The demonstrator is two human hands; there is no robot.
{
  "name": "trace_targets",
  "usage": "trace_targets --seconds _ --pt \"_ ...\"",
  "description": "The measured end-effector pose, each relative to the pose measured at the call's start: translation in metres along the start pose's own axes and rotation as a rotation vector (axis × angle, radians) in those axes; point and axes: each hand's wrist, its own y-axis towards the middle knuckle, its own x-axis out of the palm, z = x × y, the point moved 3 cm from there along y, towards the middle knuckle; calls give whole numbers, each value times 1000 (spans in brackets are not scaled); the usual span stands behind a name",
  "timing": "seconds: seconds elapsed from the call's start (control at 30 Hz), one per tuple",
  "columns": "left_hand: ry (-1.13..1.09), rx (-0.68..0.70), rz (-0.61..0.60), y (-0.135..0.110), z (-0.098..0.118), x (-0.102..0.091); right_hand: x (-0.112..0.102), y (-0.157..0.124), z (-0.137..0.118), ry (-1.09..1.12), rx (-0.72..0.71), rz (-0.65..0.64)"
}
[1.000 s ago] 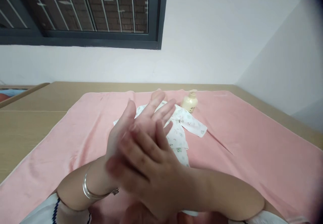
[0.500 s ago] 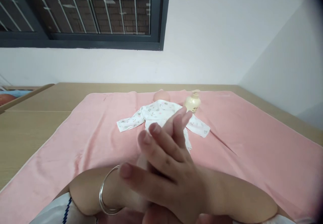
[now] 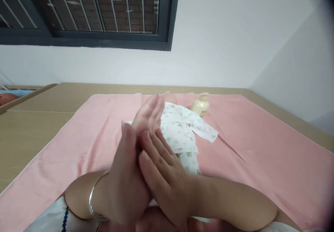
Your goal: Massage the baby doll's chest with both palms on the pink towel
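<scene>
My left hand (image 3: 130, 176), with a silver bangle (image 3: 91, 200) on the wrist, points up and forward, fingers stretched. Against its palm lies my right hand (image 3: 169, 183), its fingers flat and extended. Nothing shows between the palms, though the contact area is hidden. Behind them, a white baby outfit (image 3: 180, 138) with small prints is spread out, one sleeve to the right; my left hand covers the other side. A rounded pink shape (image 3: 169, 97), like a doll's head, sits at its collar. Below my hands is a reddish, skin-like shape (image 3: 156, 221) I cannot make out.
A cream pump bottle (image 3: 200, 106) stands right of the collar. The pink blanket (image 3: 250, 127) has creases and covers much of the wooden surface (image 3: 33, 131). A white wall (image 3: 208, 51) and a barred window (image 3: 104, 9) rise behind. Something blue and reddish lies beyond the left edge.
My hands have come out of their crossed, interlaced hold and now lie palm to palm. My left hand has moved left and turned upright; more of the outfit's lower part shows.
</scene>
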Motion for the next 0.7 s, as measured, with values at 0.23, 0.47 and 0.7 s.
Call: trace_targets --seconds 0.23,0.47,0.7 --pt "-178 91 85 80 -25 8 -2 9 19 30 206 99" --pt "93 -105 41 113 -127 35 -25 -2 98 -238 792 49" --pt "327 -142 -110 106 -193 52 5 -28 180 -376 785 -145"
